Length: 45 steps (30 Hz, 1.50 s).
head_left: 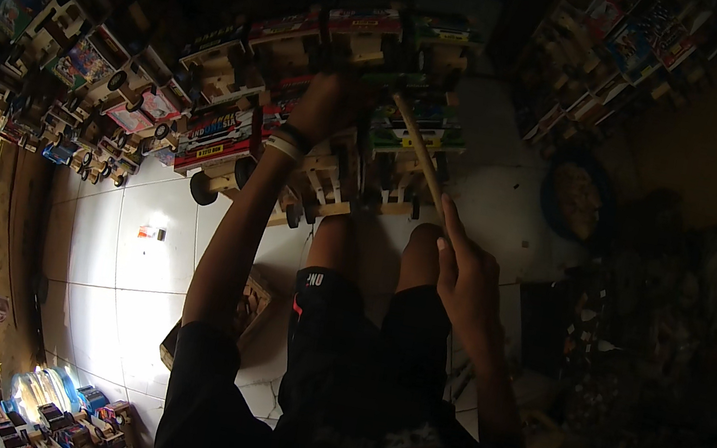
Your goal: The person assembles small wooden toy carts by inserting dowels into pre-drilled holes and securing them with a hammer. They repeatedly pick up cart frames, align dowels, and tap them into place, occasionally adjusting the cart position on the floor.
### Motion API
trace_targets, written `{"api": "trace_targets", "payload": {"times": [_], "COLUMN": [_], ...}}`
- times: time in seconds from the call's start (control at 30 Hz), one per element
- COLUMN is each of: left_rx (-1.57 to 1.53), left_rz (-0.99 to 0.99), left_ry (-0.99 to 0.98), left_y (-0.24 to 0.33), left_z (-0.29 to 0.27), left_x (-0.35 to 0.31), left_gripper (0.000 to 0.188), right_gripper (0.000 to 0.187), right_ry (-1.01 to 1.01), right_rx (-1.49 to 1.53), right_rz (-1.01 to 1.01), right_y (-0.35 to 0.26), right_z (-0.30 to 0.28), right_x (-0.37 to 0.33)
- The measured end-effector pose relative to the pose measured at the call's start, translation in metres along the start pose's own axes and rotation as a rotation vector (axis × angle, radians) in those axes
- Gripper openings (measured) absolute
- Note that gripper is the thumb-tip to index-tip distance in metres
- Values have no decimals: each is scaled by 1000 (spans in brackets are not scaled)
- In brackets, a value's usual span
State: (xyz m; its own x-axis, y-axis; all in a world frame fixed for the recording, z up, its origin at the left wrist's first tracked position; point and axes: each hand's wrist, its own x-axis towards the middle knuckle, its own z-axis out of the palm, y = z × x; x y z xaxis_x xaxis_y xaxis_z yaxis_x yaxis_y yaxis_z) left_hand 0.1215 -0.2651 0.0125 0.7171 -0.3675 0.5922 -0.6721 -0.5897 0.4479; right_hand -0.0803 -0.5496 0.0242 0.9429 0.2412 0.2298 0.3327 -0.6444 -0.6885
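Note:
My right hand (469, 284) is closed on the lower end of a slim pale wooden stick (421, 154), its index finger stretched along the shaft. The stick slants away to the upper left, and its far end fades into shadow over the toys. My left hand (325, 106) reaches over rows of wooden toy trucks with printed coloured sides; its fingers are lost in the dark. Beside the left forearm stands a toy truck with a red and white side (221, 135) and black wheels. Another toy truck with a green side (418, 135) lies near the stick.
More wooden toy vehicles (88, 64) are piled at the left, and others at the upper right (625, 51). A dark round basin (576, 202) with pale contents stands at the right. A wooden box (251, 310) sits under my left arm, on white floor tiles (151, 262).

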Motion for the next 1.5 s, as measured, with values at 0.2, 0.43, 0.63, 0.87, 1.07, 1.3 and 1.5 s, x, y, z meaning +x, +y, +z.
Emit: {"api": "trace_targets", "payload": {"times": [0.2, 0.43, 0.63, 0.87, 1.07, 1.3, 1.5], "left_rx": [-96, -12, -73, -65, -28, -419, -1292], "left_rz": [46, -16, -3, 36, 40, -424, -599], "left_ry": [60, -42, -15, -29, 2, 142, 71], "left_y": [1, -2, -1, -3, 1, 29, 48], "left_z": [3, 2, 2, 3, 0, -17, -37], "left_x": [1, -1, 0, 1, 1, -4, -20], "left_gripper": [19, 22, 16, 19, 20, 34, 35], "right_gripper": [58, 56, 60, 60, 60, 59, 61], "right_ry": [125, 33, 49, 20, -122, 95, 64], "right_rx": [9, -42, -71, -68, -123, 44, 320], "right_rz": [-185, -28, -59, 22, 115, 5, 281], "right_y": [-2, 0, 1, -2, -10, 1, 10], "right_z": [1, -3, -1, -11, -22, -18, -22], "right_x": [-3, -3, -2, 7, 16, 1, -32]}}
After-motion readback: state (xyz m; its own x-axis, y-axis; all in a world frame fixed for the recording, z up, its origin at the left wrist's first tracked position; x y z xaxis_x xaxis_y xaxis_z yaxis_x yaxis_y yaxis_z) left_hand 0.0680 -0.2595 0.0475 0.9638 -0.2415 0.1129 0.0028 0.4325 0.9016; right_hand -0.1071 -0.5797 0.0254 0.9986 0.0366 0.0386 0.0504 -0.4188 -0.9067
